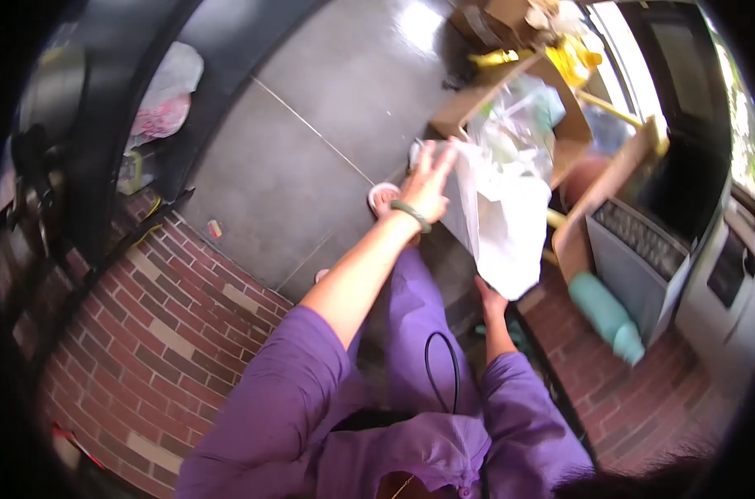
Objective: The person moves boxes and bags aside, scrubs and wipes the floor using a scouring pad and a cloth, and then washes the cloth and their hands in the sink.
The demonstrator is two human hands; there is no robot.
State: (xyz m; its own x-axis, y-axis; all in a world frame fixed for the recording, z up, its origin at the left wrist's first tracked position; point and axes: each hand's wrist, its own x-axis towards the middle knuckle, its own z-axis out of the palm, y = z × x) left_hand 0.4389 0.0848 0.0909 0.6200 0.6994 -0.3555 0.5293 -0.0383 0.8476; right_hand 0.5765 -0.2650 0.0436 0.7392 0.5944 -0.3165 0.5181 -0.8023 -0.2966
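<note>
A white plastic bag (510, 224) hangs in front of me, tilted, with its upper end against a cardboard box (573, 125). Crumpled clear plastic (519, 108) shows at that upper end. My left hand (427, 187), a green bangle on its wrist, reaches to the bag's left edge with fingers spread and fingertips at the white plastic. At the bag's lower end, my right hand (490, 295) holds it from beneath; the bag covers most of those fingers.
Beyond the box lie yellow plastic containers (573, 62). On the right stand a wooden frame (602, 195), a grey-white box (639, 258) and a teal bottle (606, 316). A dark shelf unit (203, 75) is at left. Red brick paving (186, 333) meets grey tiles (294, 166).
</note>
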